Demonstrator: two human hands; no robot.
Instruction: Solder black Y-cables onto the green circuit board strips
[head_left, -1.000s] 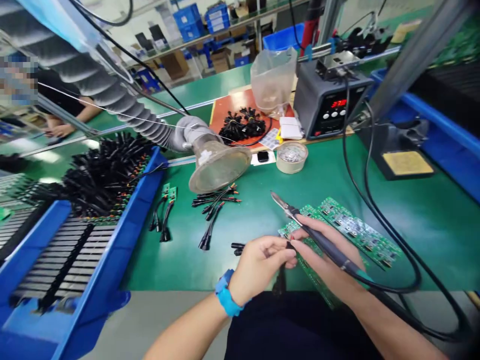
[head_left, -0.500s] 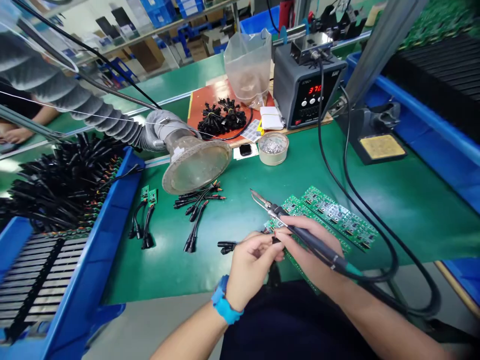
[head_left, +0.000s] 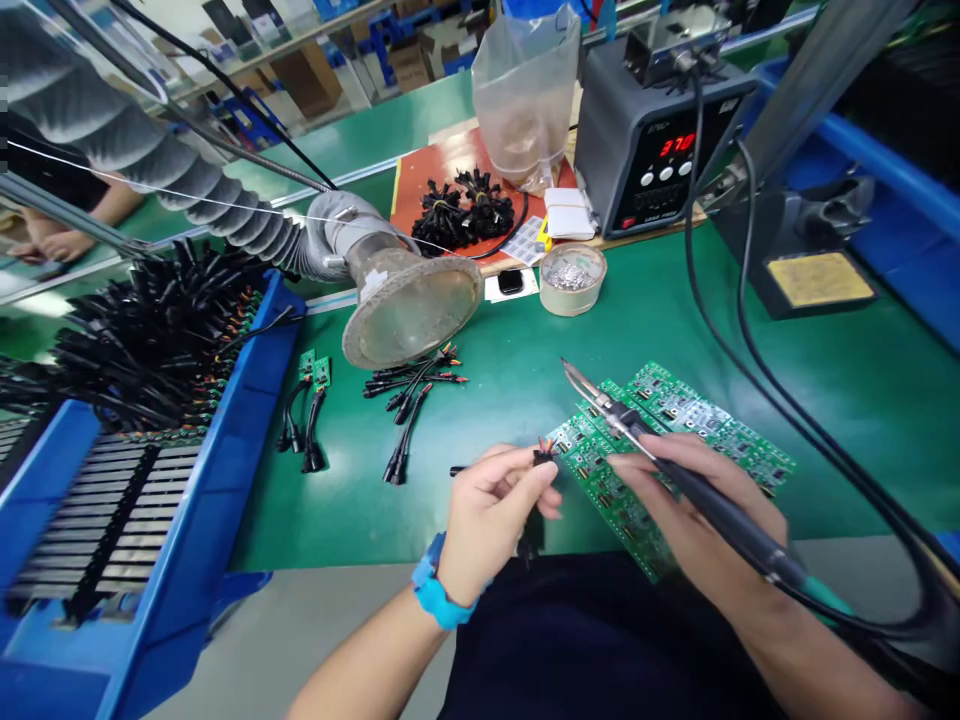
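My left hand [head_left: 491, 510], with a blue wristband, pinches a short black cable [head_left: 538, 462] whose bare orange wire ends point up beside the near edge of a green circuit board panel [head_left: 600, 475]. My right hand [head_left: 686, 510] grips a soldering iron [head_left: 675, 470] like a pen; its tip points up and left above the boards, apart from them. More green boards [head_left: 720, 440] lie under and behind the iron.
A fume extractor hood [head_left: 409, 305] on a grey hose hangs left of centre. Loose black cables [head_left: 412, 390] lie below it. A blue bin [head_left: 187, 470] holds cable bundles at left. A soldering station [head_left: 652, 130], solder tub [head_left: 572, 278] and iron stand [head_left: 814, 270] sit behind. Another person's arm [head_left: 67, 235] rests far left.
My hands have come apart: the left lifted the cable end clear of the right hand's fingers, and the right hand with the iron shifted right. The camera view shifted slightly.
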